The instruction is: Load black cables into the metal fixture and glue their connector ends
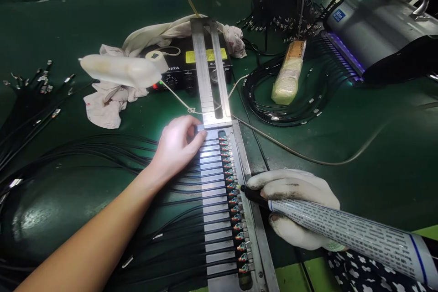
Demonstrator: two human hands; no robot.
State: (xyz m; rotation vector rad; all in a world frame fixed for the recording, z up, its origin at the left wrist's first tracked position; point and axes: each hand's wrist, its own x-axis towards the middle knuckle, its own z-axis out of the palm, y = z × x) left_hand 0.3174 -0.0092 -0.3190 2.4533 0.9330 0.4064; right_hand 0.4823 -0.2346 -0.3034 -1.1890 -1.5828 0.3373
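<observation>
Left hand point(178, 146), bare, lay half-curled on the jig point(219, 200), fingertips pressing its top clamp, gripping nothing. Right hand point(294, 212), gloved, closed around a pen tool point(255, 195), tip at a cable end point(232, 187). Best practice: hold clamp firm, touch each end squarely.

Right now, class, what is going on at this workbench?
A person works at a green table. The bare left hand presses on the top of a long metal fixture that holds a row of black cables with exposed wire ends. The gloved right hand holds a pen-like dispensing tool, its tip touching a cable end midway along the row.
</observation>
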